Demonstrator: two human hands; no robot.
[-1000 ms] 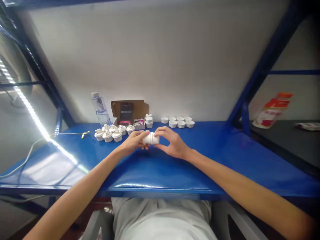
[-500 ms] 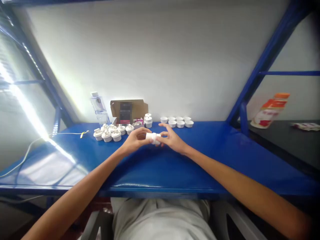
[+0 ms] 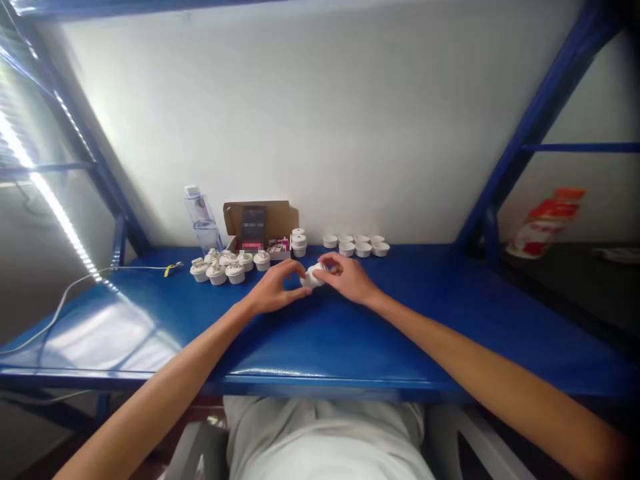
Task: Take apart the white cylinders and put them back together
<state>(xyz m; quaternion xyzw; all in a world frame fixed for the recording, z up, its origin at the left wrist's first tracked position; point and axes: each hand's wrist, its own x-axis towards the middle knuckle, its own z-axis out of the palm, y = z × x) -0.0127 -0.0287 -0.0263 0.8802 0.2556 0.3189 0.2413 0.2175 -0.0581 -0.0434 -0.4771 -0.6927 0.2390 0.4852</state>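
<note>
White round plastic piece (image 3: 313, 275) has tilted, right hand (image 3: 347, 277) pinching it. Left hand (image 3: 274, 287) has its grip parted beside it; even support helps.

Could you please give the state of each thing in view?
White fitting: held, tilted
Right hand: pinching the white fitting
Left hand: at its other end, grip unclear
Cardboard box: open, lid raised
Clear bottle: capped
Orange-capped bottle: capped
Bare white cups: upright, open
Topped white cups: upright
Cable: uncoiled
</note>
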